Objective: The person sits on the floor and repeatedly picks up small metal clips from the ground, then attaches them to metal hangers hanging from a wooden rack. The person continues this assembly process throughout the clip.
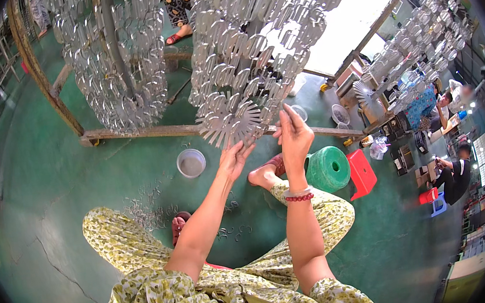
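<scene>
Left to right: loose metal hooks (146, 207) scattered on the green floor (42, 188); a small grey bowl (191, 163) beside them; left hand (233, 159), fingers spread apart, palm up beneath a fan-shaped silver piece (230, 128) at the foot of a hanging cluster of silver pieces (255, 45) (touching it or just under it, unclear); right hand (293, 135), fingers together and pointing up beside the same cluster, gripping nothing that can be made out, red bead bracelet (299, 197) at the wrist; green twine spool (329, 169) on the floor; red stool (362, 173) just beside it.
</scene>
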### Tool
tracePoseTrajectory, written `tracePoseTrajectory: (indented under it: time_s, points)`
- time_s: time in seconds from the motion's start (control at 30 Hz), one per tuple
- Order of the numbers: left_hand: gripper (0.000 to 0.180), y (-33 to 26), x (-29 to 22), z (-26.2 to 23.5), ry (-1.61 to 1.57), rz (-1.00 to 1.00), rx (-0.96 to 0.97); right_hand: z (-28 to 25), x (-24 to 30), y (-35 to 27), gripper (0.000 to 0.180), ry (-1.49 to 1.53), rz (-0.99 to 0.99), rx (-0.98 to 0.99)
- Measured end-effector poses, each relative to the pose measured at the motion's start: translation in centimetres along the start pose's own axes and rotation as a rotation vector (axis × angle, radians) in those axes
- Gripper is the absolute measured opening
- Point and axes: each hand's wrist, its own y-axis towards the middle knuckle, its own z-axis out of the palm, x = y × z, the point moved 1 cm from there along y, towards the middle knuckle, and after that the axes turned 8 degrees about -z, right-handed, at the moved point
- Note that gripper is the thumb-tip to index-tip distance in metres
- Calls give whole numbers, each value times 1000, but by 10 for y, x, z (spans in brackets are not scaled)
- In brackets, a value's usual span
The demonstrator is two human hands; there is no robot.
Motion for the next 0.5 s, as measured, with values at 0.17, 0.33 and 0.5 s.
tracePoseTrajectory:
  time_s: [0.17, 0.33, 0.5]
  points:
    - [50, 1, 4, -6, -21, 20, -57, 4, -3, 37, 24, -67, -70, 54]
    - [45, 2, 15, -3, -35, 18, -72, -4, -5, 50, 21, -131, -121, 99]
    - [42, 2, 14, -3, -7, 28, -88, -4, -1, 51, 19, -167, -163, 142]
